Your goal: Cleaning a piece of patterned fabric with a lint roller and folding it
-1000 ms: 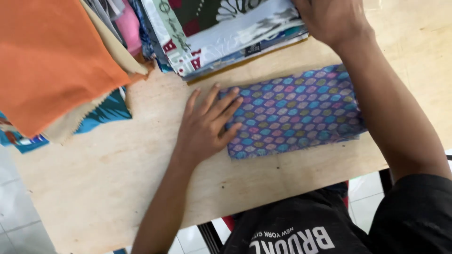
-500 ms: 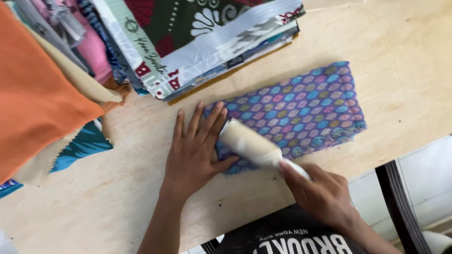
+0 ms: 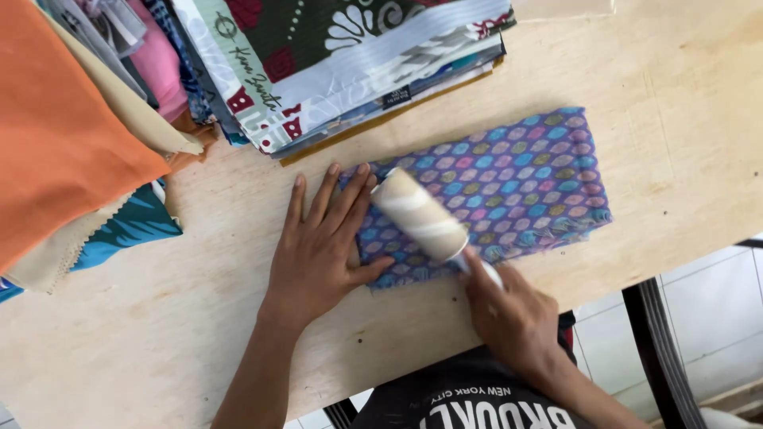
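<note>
Since the earlier frame, the lint roller [image 3: 420,214] has rolled further onto the folded purple patterned cloth [image 3: 509,179]. Orange fabric [image 3: 56,119] hangs far left of the left hand [image 3: 322,250], which lies flat and released, fingers spread, pinning the cloth's near end to the wooden surface [image 3: 159,334]. Just right, the right hand [image 3: 513,318] is clenched around the roller's handle. Stacked folded fabrics [image 3: 342,63] lie beyond both hands.

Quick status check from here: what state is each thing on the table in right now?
Purple patterned folded cloth: folded flat, near the table's front edge.
White cylindrical lint roller: lying on the cloth's left end.
Left hand: flat, fingers spread, pressing the cloth's left edge.
Right hand: grip closed on the roller's handle.
Stack of printed fabrics: folded, piled behind the cloth.
Orange fabric: draped at left.
</note>
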